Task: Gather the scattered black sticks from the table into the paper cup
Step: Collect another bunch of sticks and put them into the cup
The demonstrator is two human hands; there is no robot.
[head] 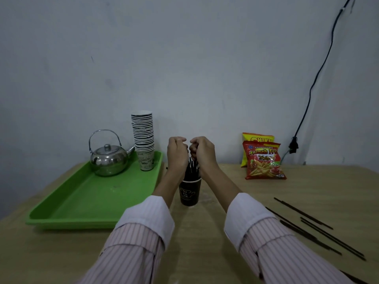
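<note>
Both hands, the left hand (176, 149) and right hand (202, 149), curl their grip around thin, light, stiff black sticks (192, 168) standing in the paper cup (189, 192), while more loose sticks (313, 228) lie on the surface (205, 242), best pinched mid-length.

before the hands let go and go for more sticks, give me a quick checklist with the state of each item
1. Paper cup upright on the table: ok.
2. Sticks in the cup standing inside the rim, none hanging out: ok.
3. Left hand and right hand curled above the cup; whether either grip holds a stick: cannot tell.
4. All sticks gathered: not ok, loose sticks lie on the table to the right.
5. Path from cup to the loose sticks free of the snack bags: ok, the bags stand farther back.
6. Green tray with kettle and cup stack clear of the cup: ok, they sit to the left.
</note>
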